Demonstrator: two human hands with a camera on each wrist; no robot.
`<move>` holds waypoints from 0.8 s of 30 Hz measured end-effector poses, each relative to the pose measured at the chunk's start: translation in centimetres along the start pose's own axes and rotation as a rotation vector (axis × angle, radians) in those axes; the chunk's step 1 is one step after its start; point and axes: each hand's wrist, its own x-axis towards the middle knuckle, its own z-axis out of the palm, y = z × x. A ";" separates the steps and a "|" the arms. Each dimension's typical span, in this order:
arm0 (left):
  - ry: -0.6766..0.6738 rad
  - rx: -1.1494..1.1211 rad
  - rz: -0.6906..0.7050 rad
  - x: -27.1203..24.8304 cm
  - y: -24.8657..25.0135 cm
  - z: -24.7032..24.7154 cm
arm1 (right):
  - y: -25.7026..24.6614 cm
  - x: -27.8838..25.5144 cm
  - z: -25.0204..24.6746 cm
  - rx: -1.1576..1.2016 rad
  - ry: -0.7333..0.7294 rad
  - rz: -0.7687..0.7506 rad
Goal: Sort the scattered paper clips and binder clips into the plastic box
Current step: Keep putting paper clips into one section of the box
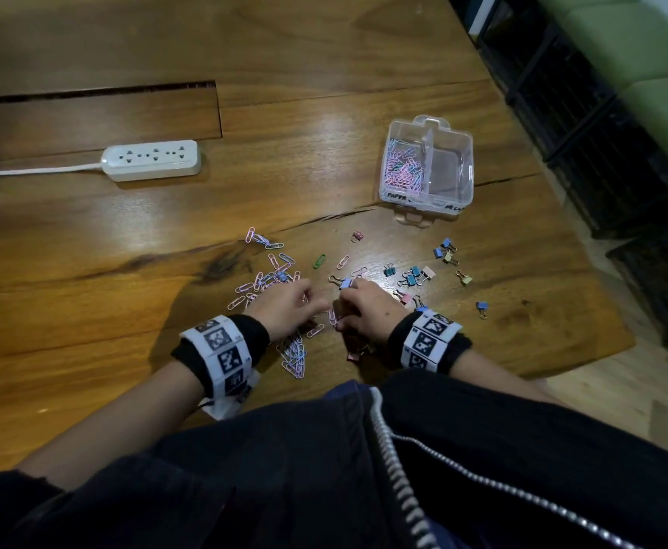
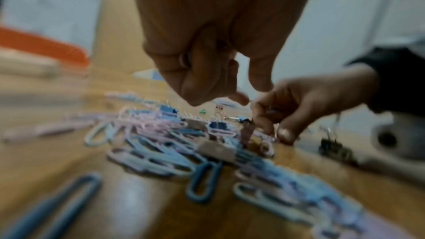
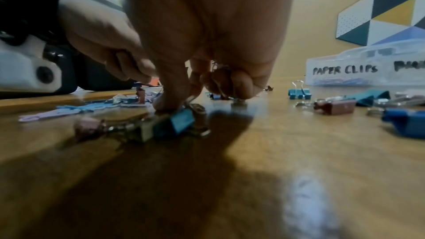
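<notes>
Paper clips: pink and blue ones lie scattered on the worktop [image 1: 86, 239], thickest in a pile [image 1: 294, 356] between the two wrists and a looser spread [image 1: 269, 271] just beyond the left hand; a single green clip [image 1: 318, 261] lies apart, farther out.
Binder clips: small blue, teal, pink and cream ones [image 1: 413, 276] are strewn to the right of the hands, with a pink one [image 1: 358, 236] alone nearer the box and a blue one [image 1: 481, 307] off to the right.
Plastic box: clear, two compartments, standing open on the worktop well beyond the clips [image 1: 463, 152]; the left compartment holds a heap of pink and blue paper clips, the right one looks bare. Its front wall reads "PAPER CLIPS" in the right wrist view [image 3: 345, 69].
Right hand: down on the worktop [image 1: 368, 311], fingers curled, fingertips pressed among a knot of binder clips [image 3: 181, 121]; it seems to be pinching something small, but blur and shadow leave it unclear what.
Left hand: just beside the right hand, almost touching it [image 1: 284, 307], fingers bent toward the paper clips; the left wrist view is too smeared to tell whether it has hold of any.
Wrists: each wears a black cuff and a white band of printed square markers [image 1: 221, 350].
Power strip: white, with its cord, lies far left on the worktop [image 1: 152, 160].
</notes>
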 end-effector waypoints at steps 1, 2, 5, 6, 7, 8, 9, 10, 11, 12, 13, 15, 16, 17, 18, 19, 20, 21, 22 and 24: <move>0.013 0.145 0.040 -0.2 0.1 0.1 | 0.0 0.0 0.1 -0.031 -0.010 -0.010; 0.017 0.263 0.078 -0.2 0.1 0.2 | -0.1 -0.1 0.2 -0.052 -0.013 -0.017; 0.013 0.445 0.130 0.3 0.0 0.8 | 0.1 -0.3 0.6 -0.104 0.001 -0.051; 0.013 0.473 0.136 0.5 -0.1 1.0 | 0.3 -0.3 0.7 -0.113 0.003 -0.059; 0.012 0.487 0.139 0.7 0.0 1.1 | 0.5 -0.3 0.7 -0.115 0.005 -0.064; 0.017 0.492 0.143 0.9 0.0 1.3 | 0.7 -0.2 0.7 -0.104 0.011 -0.062; 0.023 0.494 0.146 0.9 0.2 1.4 | 0.8 -0.2 0.5 -0.076 0.021 -0.051; 0.026 0.500 0.150 1.0 0.4 1.5 | 1.0 -0.3 0.2 -0.027 0.034 -0.023; 0.022 0.509 0.158 1.0 0.6 1.5 | 1.2 -0.3 -0.1 0.054 0.056 0.020; 0.015 0.525 0.169 1.1 0.7 1.5 | 1.5 -0.4 -0.4 0.182 0.074 0.078; 0.000 0.539 0.175 1.1 0.9 1.5 | 1.7 -0.5 -0.8 0.336 0.093 0.131; -0.031 0.556 0.174 1.2 1.1 1.5 | 2.3 -0.7 -1.7 0.619 0.131 0.170; -0.035 0.551 0.173 1.1 1.1 1.5 | 2.6 -0.8 -2.1 0.731 0.133 0.172; -0.034 0.514 0.170 1.2 1.0 1.6 | 2.7 -0.9 -2.5 0.817 0.124 0.177; -0.023 0.423 0.157 1.2 0.9 1.6 | 2.8 -0.9 -2.8 0.888 0.108 0.192; -0.012 0.293 0.133 1.2 0.7 1.5 | 2.8 -1.1 -3.0 0.963 0.087 0.213; -0.001 0.137 0.098 1.4 0.5 1.4 | 2.8 -1.2 -3.2 1.042 0.060 0.248; 0.009 -0.029 0.066 1.7 0.4 1.3 | 2.8 -1.2 -3.3 1.118 0.031 0.285; 0.012 -0.207 0.012 1.9 0.3 1.1 | 2.8 -1.3 -3.4 1.166 0.007 0.316; 0.029 -0.607 -0.115 2.1 0.2 0.8 | 2.7 -1.3 -3.3 1.111 -0.032 0.358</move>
